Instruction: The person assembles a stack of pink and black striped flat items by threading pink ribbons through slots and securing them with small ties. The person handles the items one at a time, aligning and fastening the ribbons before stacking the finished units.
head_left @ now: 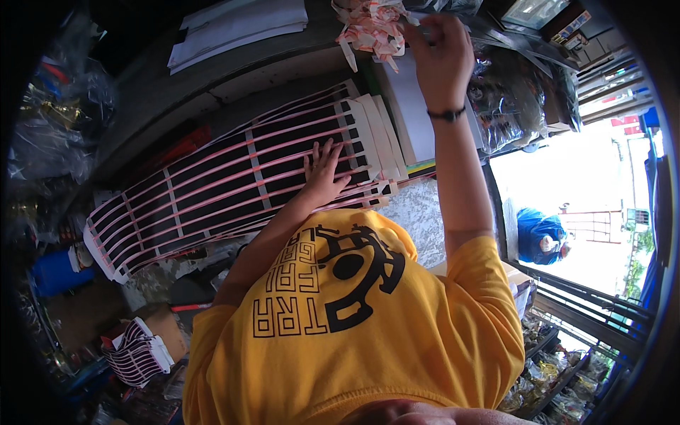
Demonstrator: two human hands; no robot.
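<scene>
A stack of long black sheets (234, 173) with pinkish-white strips along them and pale crossing bands lies on the bench. My left hand (324, 173) rests flat on its right part, fingers spread. Beyond the stack's right end, my right hand (444, 57) is raised with its fingers curled together, beside a tangled heap of peeled pink-and-white strips (372, 32). Whatever its fingertips hold, if anything, is too small to make out. White end flaps (379, 138) stick out at the right of the stack.
White papers (241, 28) lie at the back left, and a white sheet (411, 106) lies under my right forearm. Clear plastic bags (506, 99) crowd the right. A smaller striped stack (138, 354) sits low left near a blue container (60, 273). Bright open doorway (581, 191) at right.
</scene>
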